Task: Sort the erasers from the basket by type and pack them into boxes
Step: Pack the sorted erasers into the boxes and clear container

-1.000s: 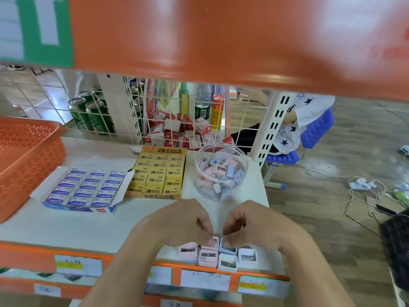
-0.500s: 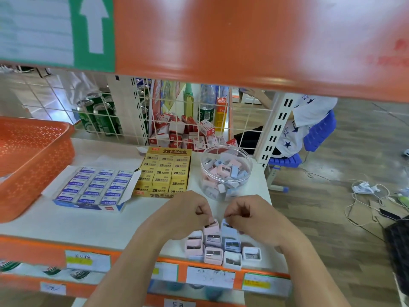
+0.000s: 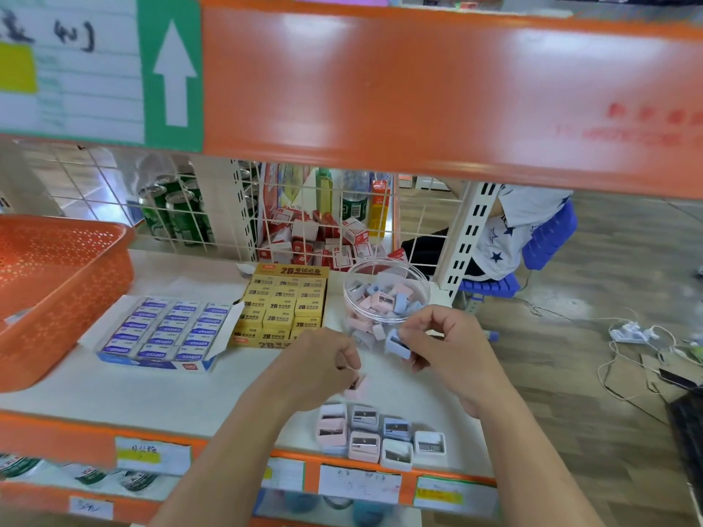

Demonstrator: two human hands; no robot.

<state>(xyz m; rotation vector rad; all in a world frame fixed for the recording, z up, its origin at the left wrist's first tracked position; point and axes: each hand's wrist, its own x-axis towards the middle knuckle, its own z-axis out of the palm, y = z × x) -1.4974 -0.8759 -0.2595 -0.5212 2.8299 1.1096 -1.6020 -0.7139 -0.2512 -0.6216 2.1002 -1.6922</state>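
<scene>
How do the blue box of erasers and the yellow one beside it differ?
The blue box holds white-and-blue sleeves marked ERASER; the yellow box holds yellow ones marked 2B. The blue box lies beside the orange basket, the yellow box beside the clear tub. Both sit open on the shelf, packed in rows.

Overhead: orange shelf fascia [image 3: 418, 100] bearing a green sign with a white up-arrow [image 3: 174, 74]. Behind the white wire grid [image 3: 95, 184]: green drink cans [image 3: 178, 218], upright; a heap of red-and-white cartons [image 3: 315, 241]; one bottle with a green label [image 3: 354, 201]. Shelf edge: paper price labels [image 3: 359, 484]. Beyond the perforated white post [image 3: 469, 237]: a seated person in a star-print shirt [image 3: 513, 230] on a blue chair [image 3: 547, 237]. On the wood floor [image 3: 608, 431]: a white power strip [image 3: 627, 332] with trailing cables.
</scene>
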